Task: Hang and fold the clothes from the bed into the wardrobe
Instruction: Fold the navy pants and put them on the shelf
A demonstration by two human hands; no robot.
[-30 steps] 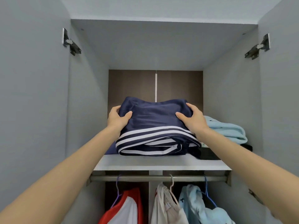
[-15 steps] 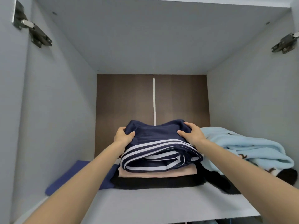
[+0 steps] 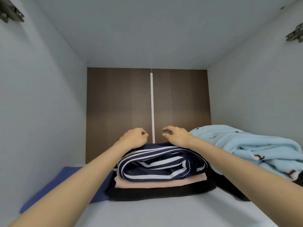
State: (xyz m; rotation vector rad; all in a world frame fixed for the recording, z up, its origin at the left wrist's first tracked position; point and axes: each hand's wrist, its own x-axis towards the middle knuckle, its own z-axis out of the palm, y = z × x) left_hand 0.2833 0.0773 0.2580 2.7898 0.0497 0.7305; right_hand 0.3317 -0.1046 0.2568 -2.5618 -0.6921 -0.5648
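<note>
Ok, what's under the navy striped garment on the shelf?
Directly under the navy striped garment lies a folded peach piece, then a black garment on the shelf. Only their front edges show; the rest is covered by the stack.

On the white wardrobe shelf (image 3: 164,212) before you, the folded navy garment with white stripes (image 3: 162,167) tops a stack. Under it lies the folded peach cloth (image 3: 160,183), then the folded black cloth (image 3: 160,192). The flat blue cloth (image 3: 65,182) lies left of the stack and the pale blue fleece bundle (image 3: 246,149) just right. Your left hand (image 3: 133,138) and right hand (image 3: 177,136) sit over the stack's rear edge, before the brown wooden back panel (image 3: 118,112).
</note>
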